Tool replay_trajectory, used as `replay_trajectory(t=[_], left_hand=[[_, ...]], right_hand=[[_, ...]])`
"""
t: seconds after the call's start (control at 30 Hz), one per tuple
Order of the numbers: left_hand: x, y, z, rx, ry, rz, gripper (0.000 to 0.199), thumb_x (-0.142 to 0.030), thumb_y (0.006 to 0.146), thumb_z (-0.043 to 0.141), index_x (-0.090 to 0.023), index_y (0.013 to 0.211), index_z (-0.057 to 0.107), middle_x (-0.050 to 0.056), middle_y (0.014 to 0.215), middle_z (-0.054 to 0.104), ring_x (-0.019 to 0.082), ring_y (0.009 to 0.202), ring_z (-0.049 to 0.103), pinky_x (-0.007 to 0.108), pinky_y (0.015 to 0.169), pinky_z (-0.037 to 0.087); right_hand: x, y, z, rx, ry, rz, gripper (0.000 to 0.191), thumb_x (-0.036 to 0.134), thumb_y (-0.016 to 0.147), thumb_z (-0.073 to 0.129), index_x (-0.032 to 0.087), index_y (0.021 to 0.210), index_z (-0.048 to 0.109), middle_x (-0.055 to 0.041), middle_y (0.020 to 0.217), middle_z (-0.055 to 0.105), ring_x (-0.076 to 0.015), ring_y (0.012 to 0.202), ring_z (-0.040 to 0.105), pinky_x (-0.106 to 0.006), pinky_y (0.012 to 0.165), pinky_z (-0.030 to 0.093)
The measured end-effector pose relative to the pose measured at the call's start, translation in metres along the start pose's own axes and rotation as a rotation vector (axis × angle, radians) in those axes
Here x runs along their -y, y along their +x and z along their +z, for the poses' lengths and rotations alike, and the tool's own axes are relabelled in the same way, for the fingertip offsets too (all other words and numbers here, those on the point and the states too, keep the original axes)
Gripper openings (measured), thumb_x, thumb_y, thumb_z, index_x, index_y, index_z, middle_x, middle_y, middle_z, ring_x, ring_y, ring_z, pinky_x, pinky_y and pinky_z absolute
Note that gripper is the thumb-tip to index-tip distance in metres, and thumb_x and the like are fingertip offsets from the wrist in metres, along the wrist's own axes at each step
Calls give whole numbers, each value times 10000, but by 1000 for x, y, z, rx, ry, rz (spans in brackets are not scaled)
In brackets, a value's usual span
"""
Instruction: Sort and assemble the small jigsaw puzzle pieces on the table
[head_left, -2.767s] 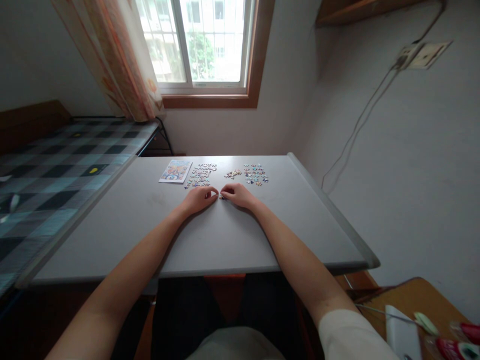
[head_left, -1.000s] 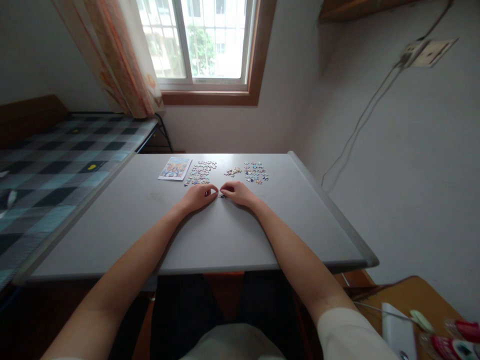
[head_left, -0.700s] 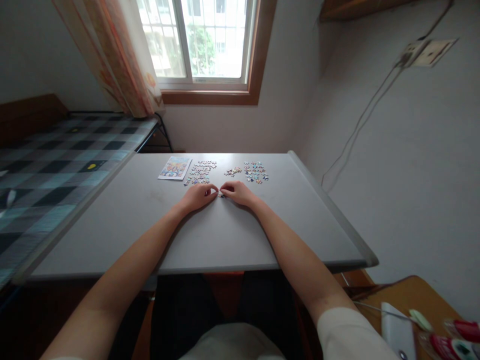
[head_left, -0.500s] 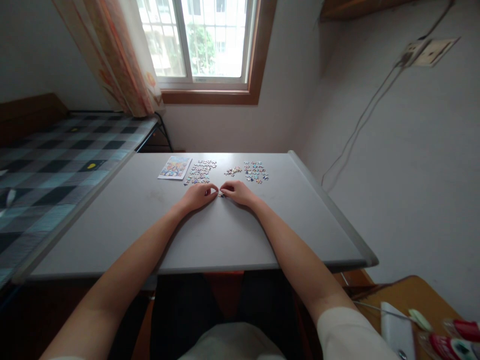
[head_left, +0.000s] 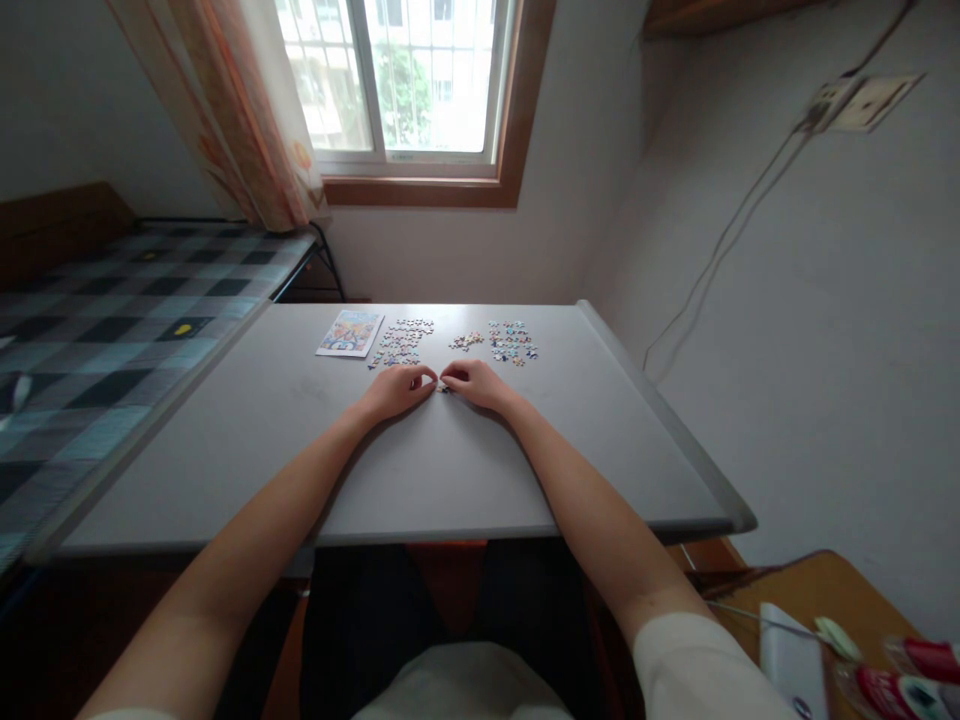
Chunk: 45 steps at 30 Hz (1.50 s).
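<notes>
My left hand [head_left: 400, 390] and my right hand [head_left: 474, 384] meet near the middle of the table, fingertips almost touching. Between them lie small jigsaw puzzle pieces [head_left: 442, 388], partly covered by the fingers. Both hands are closed in a pinch on these pieces; how many there are I cannot make out. Beyond my left hand, loose jigsaw pieces [head_left: 403, 343] are spread in rows. A small heap of pieces [head_left: 466, 342] lies past my right hand, with another spread group [head_left: 512, 342] to its right. At the left stands a printed picture card [head_left: 350, 333], lying flat.
The grey-white table [head_left: 247, 460] has a raised rim on its right side. A bed with a checked cover [head_left: 187, 290] adjoins it at the left. At lower right, a wooden stool [head_left: 847, 580] carries a white device [head_left: 791, 660] and red-labelled containers [head_left: 892, 690]. A cable hangs on the right wall.
Hardly anything differs. Both hands keep their place at the pieces, and the view has shifted very slightly.
</notes>
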<state>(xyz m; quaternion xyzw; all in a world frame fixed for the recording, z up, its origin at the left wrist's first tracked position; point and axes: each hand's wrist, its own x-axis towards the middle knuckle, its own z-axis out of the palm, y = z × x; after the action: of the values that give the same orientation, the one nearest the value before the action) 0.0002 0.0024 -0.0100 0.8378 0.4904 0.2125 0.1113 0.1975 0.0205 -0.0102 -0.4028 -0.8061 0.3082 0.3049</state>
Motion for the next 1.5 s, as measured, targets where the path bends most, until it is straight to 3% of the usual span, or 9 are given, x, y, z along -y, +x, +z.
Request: replay_trajectory(t=[1.5], left_hand=[[1, 0, 0, 2, -25, 2, 318, -437, 824, 481, -236, 969, 681, -18, 628, 567, 107, 570, 478, 211, 543, 316]], right_hand=[[1, -1, -1, 9, -4, 6, 181, 233, 789, 560, 132, 826, 704, -13, 691, 648, -96, 629, 505, -210, 604, 362]])
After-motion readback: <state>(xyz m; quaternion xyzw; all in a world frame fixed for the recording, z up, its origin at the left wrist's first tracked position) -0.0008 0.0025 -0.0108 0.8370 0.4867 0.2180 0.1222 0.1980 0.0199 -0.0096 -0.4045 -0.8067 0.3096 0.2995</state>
